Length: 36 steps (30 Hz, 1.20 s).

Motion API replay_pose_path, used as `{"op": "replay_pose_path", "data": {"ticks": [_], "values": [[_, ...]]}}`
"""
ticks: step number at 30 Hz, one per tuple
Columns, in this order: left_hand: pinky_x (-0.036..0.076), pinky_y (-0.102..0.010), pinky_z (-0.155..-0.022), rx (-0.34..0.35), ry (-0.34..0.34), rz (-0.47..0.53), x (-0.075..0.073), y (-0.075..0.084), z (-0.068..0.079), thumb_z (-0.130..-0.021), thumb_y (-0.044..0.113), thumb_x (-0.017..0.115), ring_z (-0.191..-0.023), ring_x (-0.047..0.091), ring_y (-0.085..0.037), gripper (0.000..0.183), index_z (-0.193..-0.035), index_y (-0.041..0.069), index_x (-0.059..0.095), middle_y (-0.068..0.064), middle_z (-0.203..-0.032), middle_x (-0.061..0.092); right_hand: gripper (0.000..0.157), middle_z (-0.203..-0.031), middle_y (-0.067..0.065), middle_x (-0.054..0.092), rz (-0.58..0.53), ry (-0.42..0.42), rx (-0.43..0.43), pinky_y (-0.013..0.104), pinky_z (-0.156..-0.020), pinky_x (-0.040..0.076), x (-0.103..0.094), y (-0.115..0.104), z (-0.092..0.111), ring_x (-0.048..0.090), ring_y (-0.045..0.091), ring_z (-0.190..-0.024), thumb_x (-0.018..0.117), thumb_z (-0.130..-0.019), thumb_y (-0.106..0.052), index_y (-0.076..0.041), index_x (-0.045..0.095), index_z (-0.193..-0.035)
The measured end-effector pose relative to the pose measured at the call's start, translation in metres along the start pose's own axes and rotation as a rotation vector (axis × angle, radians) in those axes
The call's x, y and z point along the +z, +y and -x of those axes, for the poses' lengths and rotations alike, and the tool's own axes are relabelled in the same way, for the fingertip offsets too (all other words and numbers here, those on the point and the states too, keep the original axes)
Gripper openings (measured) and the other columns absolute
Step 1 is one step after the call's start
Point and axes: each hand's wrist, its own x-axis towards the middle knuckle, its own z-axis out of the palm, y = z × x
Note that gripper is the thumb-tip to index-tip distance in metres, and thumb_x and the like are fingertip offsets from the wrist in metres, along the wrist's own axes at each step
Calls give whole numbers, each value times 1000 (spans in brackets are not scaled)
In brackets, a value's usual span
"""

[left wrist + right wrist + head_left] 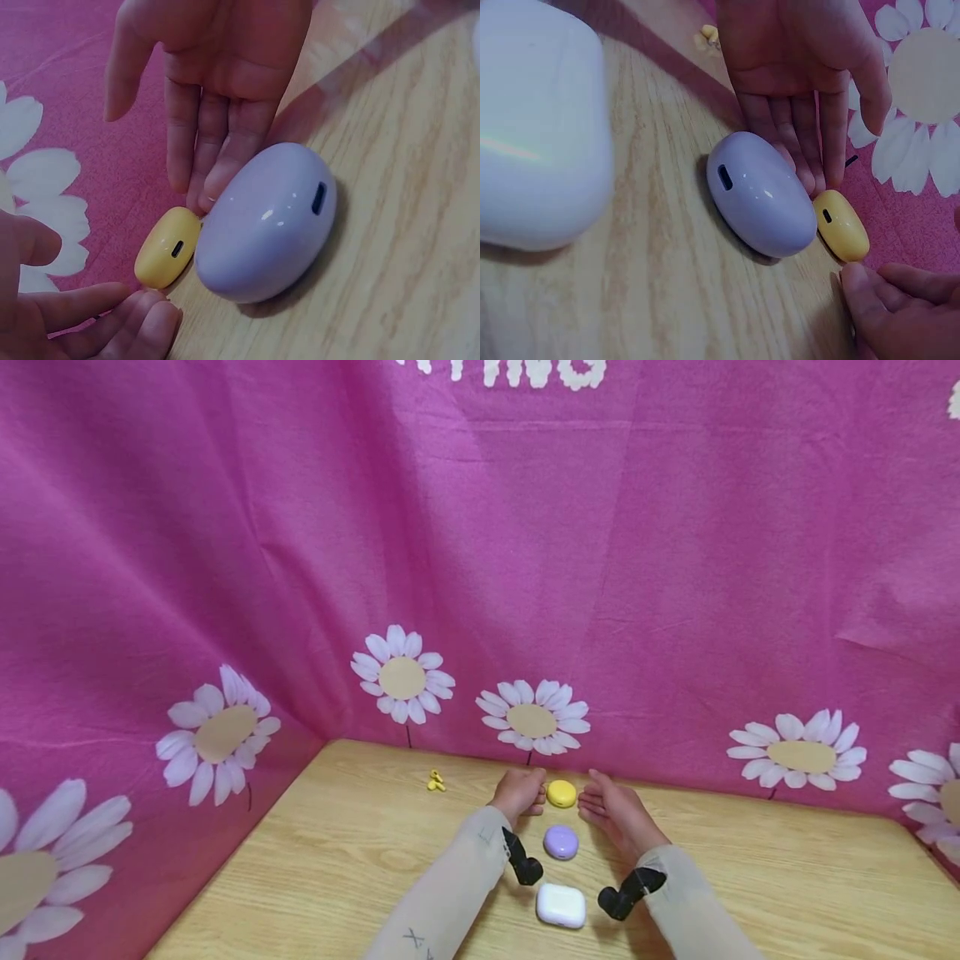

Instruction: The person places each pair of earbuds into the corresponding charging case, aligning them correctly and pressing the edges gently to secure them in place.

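Observation:
A small yellow earbud case [561, 793] lies on the table between my two hands, its port facing me. My left hand [517, 795] is at its left, fingertips very near or touching it; in the left wrist view those fingers [120, 319] look extended. At its right, my right hand [617, 810] has loosely extended fingers and holds nothing. Nearer me sits a lilac earbud case [561, 842], larger in both wrist views. Closest to me is a white earbud case [561, 906], partly cut off in the right wrist view.
Two small yellow earbuds [436, 782] lie on the wooden table [345, 860], left of my left hand. A pink cloth [675, 568] printed with daisies hangs behind the table's far edge and along its left side. Black wrist mounts [630, 893] jut from my sleeves.

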Motion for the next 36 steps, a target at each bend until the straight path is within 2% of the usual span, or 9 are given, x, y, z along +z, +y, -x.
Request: {"op": "replay_pose_path", "data": {"ticks": [1,2,3,5,8,11,18,28,36], "values": [[56,-26,-66,-46,40,-21,10,-14,-23,-94,19,51,-63,55,-6,25,-87,-1,66,-6,-80,63,68,-134,36,39,4,3,5,35,-97,47,1,-1,-1,49,39,-120,41,-102,-35,24,27,-136],[56,-27,-64,-73,68,-27,16,-21,-37,-94,17,50,-62,54,-7,25,-88,-3,65,-6,-79,62,68,-134,35,40,7,3,10,35,-97,47,1,-1,-1,49,38,-119,40,-102,-35,23,27,-136],[56,-26,-60,-69,94,-30,21,-32,-51,-93,17,49,-60,54,-7,25,-86,-2,64,-5,-77,62,68,-133,35,40,9,6,14,35,-97,47,2,-2,-2,49,38,-118,41,-102,-35,23,28,-136],[53,-23,-52,-48,61,-14,20,-47,-70,-91,18,50,-57,54,-6,25,-83,0,64,-4,-73,60,68,-133,34,41,17,6,20,36,-98,46,4,-2,-3,50,37,-117,40,-102,-35,23,28,-136],[53,-22,-52,-36,-7,8,14,-52,-73,-89,20,51,-58,54,-6,23,-84,2,65,-1,-72,59,68,-134,34,40,32,2,25,39,-100,44,5,-3,-5,48,38,-120,40,-102,-35,22,28,-137],[53,-22,-53,-50,-23,24,13,-49,-68,-89,21,53,-58,54,-6,24,-87,0,66,1,-71,58,68,-135,35,39,41,-1,22,41,-103,42,6,-3,-5,46,40,-123,40,-102,-35,22,28,-137],[53,-22,-54,-42,22,22,16,-50,-68,-85,16,53,-59,55,-7,21,-85,1,67,-1,-73,62,67,-137,36,38,36,-11,10,42,-105,39,6,-2,-6,44,43,-125,38,-103,-33,23,27,-137],[54,-24,-56,0,60,32,17,-55,-68,-84,12,55,-62,61,-10,20,-84,-1,69,-7,-77,67,57,-131,31,45,-6,30,-20,36,-100,45,6,1,-5,55,29,-110,39,-103,-26,22,35,-134],[53,-23,-56,50,92,27,19,-53,-61,-88,15,57,-58,59,-10,22,-86,0,73,-7,-74,68,41,-105,13,62,-89,87,-31,33,-91,50,10,-1,-2,62,17,-92,43,-101,-17,15,45,-127]]}}
